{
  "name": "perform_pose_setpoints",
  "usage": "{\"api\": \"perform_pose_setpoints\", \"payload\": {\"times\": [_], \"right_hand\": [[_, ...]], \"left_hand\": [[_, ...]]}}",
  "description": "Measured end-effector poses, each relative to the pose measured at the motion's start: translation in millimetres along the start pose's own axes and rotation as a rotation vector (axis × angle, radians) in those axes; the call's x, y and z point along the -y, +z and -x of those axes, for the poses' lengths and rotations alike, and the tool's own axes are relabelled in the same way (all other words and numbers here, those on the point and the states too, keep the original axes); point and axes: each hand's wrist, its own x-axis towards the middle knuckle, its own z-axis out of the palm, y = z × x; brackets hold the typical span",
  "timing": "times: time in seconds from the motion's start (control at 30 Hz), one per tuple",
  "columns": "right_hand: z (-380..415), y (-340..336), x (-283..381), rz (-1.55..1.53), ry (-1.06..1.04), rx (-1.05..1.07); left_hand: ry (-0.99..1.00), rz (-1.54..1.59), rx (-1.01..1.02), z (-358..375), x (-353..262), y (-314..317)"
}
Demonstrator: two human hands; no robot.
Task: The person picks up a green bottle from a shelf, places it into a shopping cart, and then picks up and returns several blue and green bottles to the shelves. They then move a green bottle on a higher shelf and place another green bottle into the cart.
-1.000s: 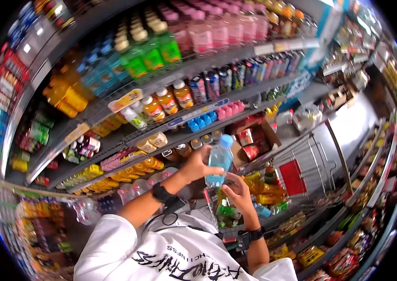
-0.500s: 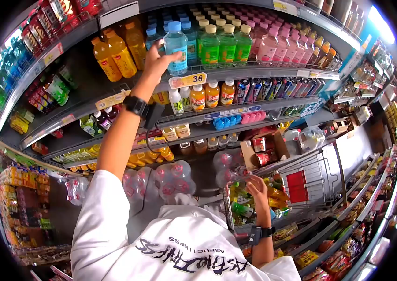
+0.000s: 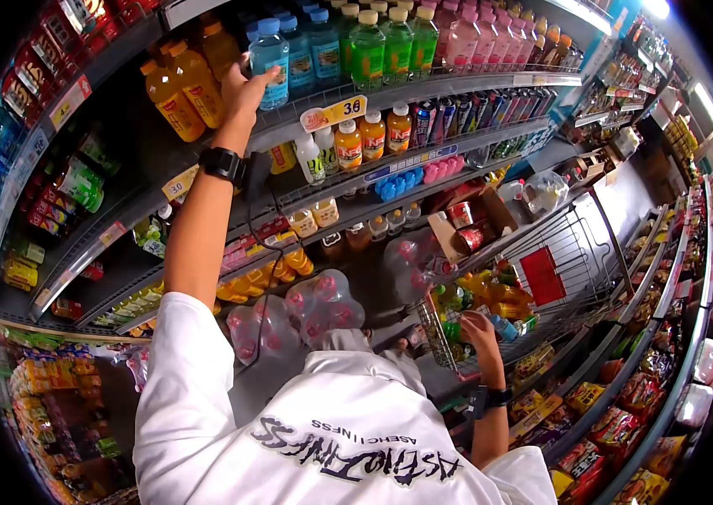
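My left hand [image 3: 245,94] reaches up to the upper shelf, closed on a blue drink bottle [image 3: 272,69] that is upright at the shelf's front. The thumb lies across its label, and the other fingers are partly hidden behind it. More blue bottles [image 3: 324,50] stand to its right, and orange drink bottles [image 3: 198,88] lean on its left. Low on the right, my right hand [image 3: 480,331] is inside the shopping cart [image 3: 449,352], its fingers closed around the end of a green bottle [image 3: 451,331]. The grip is partly hidden.
Green bottles [image 3: 397,46] and pink bottles [image 3: 461,40] continue along the upper shelf. Shrink-wrapped bottle packs [image 3: 323,303] sit on the floor below. An open carton [image 3: 457,236] with red tubs stands beside the cart. Shelves of packaged snacks [image 3: 617,425] run along the right.
The view has shifted. My left hand has moved the blue bottle leftward relative to the price tag. My right hand has come down from above the cart and closed on the green bottle.
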Motion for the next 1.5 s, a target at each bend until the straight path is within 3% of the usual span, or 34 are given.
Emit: {"api": "perform_pose_setpoints", "payload": {"times": [0.07,0.1,0.13,0.2,0.33,0.4,0.47,0.53,0.57,0.6,0.67,0.73,0.77,0.8,0.87,0.93,0.97,1.0,1.07,1.13,1.2,1.27,1.3,1.33,1.37,1.4,1.43,1.5], "right_hand": [[19.2,7.4,26.7,-0.087,0.104,0.004],[22.0,9.3,32.6,-0.058,0.100,0.030],[22.3,11.6,34.5,-0.034,0.096,0.050],[17.7,11.8,25.3,-0.110,0.051,0.019],[15.0,9.0,25.2,-0.118,0.070,0.024],[2.5,1.0,3.2,-0.067,0.076,-0.005],[-23.2,-10.0,-45.2,0.185,-0.052,-0.089],[-28.5,-8.1,-73.2,0.456,-0.035,-0.171],[-29.5,-6.8,-84.8,0.446,-0.015,-0.174],[-30.2,-4.5,-94.4,0.538,0.047,-0.131],[-28.8,-0.5,-111.3,0.623,0.116,-0.087],[-26.7,4.1,-123.7,0.746,0.341,0.161],[-30.8,-0.6,-171.8,0.634,0.310,0.115],[-24.7,2.4,-172.8,0.622,0.321,0.108],[-12.8,12.1,-159.5,0.724,0.263,-0.036],[-5.9,15.6,-142.9,0.705,0.274,-0.060],[-0.4,18.7,-139.5,0.690,0.281,-0.070],[0.3,18.1,-142.1,0.681,0.298,-0.066],[-10.4,5.2,-144.3,0.644,0.400,0.143],[-15.1,-10.4,-149.7,0.590,0.443,0.175],[-20.7,-29.7,-154.3,0.614,0.042,0.326],[-27.0,-44.9,-128.3,0.672,0.237,-0.063],[-44.4,-66.3,-162.2,0.734,0.097,-0.283],[-44.4,-79.7,-132.5,0.778,0.114,-0.324],[-59.4,-99.2,-161.5,0.896,0.030,-0.416],[-66.9,-109.0,-143.0,0.879,0.171,-0.358],[-73.7,-115.9,-144.1,0.904,0.185,-0.356],[-93.2,-132.4,-191.2,0.948,0.061,-0.342]], "left_hand": [[0.146,-0.157,-0.073,5.7,4.8,2.5],[0.094,-0.184,-0.075,11.7,-0.8,1.8],[0.145,-0.237,-0.125,-12.4,38.1,3.7],[0.046,-0.144,-0.126,-24.2,57.3,1.7],[0.144,-0.131,-0.076,-19.8,60.7,1.8],[0.086,-0.166,-0.059,1.7,45.7,4.9],[0.061,-0.257,0.035,-25.2,76.7,-3.3],[0.077,-0.307,-0.063,-15.9,68.8,2.9],[0.088,-0.473,-0.066,-16.2,66.4,0.2],[-0.017,-0.487,-0.096,-2.0,48.2,6.3],[0.089,-0.367,-0.040,-25.5,83.6,2.7],[0.082,-0.299,-0.010,-23.0,82.5,1.9],[0.098,-0.337,-0.112,-11.5,74.1,7.3],[0.092,-0.240,-0.049,4.6,56.4,9.2],[0.044,-0.350,-0.091,-2.5,66.5,7.3],[0.124,-0.403,-0.193,-14.3,82.8,7.8],[0.130,-0.343,-0.133,-14.7,84.4,4.9],[0.119,-0.306,-0.115,-11.3,79.7,3.2],[0.063,-0.103,-0.070,13.9,52.5,10.8],[0.080,-0.111,-0.134,6.0,61.5,8.8],[0.108,-0.052,-0.104,15.4,53.2,12.0],[0.032,-0.122,-0.181,9.5,56.3,9.6],[-0.043,-0.177,-0.263,7.7,56.9,7.7],[-0.034,-0.197,-0.265,10.3,52.8,5.5],[-0.067,-0.084,-0.208,13.6,47.5,2.6],[-0.097,0.033,-0.149,14.6,43.6,4.7],[-0.099,0.020,-0.184,6.8,50.6,0.2],[-0.119,0.065,-0.112,-11.7,75.5,-20.5]]}}
